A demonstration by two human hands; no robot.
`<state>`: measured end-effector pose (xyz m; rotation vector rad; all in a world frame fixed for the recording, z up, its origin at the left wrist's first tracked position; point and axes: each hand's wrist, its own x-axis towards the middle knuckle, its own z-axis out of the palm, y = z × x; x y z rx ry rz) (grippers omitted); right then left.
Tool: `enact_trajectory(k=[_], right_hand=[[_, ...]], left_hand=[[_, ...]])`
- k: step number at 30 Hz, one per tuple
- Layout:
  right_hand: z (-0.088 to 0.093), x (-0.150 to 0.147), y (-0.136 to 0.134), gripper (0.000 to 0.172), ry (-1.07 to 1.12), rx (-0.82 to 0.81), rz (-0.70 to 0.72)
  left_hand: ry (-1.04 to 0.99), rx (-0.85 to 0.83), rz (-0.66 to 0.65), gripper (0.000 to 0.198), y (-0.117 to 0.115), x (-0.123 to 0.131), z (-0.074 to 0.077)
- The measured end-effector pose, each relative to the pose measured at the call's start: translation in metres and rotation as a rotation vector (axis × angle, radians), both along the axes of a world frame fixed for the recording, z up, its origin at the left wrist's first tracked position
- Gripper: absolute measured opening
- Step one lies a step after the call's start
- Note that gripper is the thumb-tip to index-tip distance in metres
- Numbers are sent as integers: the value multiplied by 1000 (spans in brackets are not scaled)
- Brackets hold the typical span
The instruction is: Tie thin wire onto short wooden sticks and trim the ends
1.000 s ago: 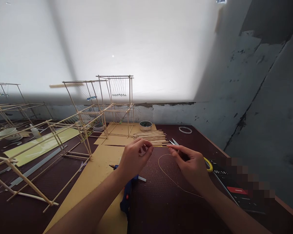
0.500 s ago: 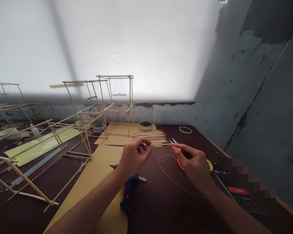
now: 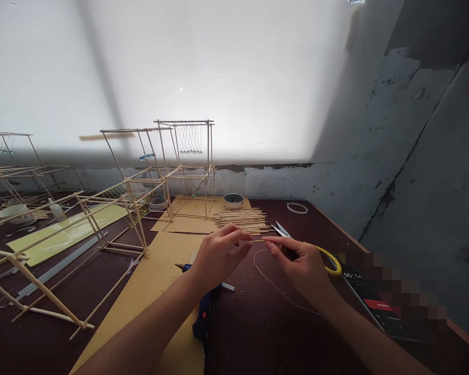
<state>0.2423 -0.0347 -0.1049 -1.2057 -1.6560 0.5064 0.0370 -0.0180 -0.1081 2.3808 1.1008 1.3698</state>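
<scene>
The thin, pale yellow thread [image 3: 257, 240] spans the gap between the left hand [image 3: 220, 259] and right hand [image 3: 303, 264], pinched in both sets of fingertips, and could slip or knot if its apparent slack loop [image 3: 254, 259] snags on the yellow-handled steel scissors [image 3: 338, 269].

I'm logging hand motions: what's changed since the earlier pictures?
The left hand has shifted right and the right hand slightly left, narrowing the gap that the yellow strand spans; no new grip or release clearly shows. Scissors, glue gun and stick bundle stayed put.
</scene>
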Motion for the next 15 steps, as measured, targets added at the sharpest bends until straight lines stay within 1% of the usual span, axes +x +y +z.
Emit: enact_trajectory(k=[3,8,15], right_hand=[[0,-1,0,25,-11,-9,5],[-3,0,0,27,-36,-11,-5],[-5,3,1,32,-55,-25,41]], left_hand=[[29,4,-5,14,0,0,0],[52,17,13,10,-1,0,2],[98,-38,45,10,-3,0,5]])
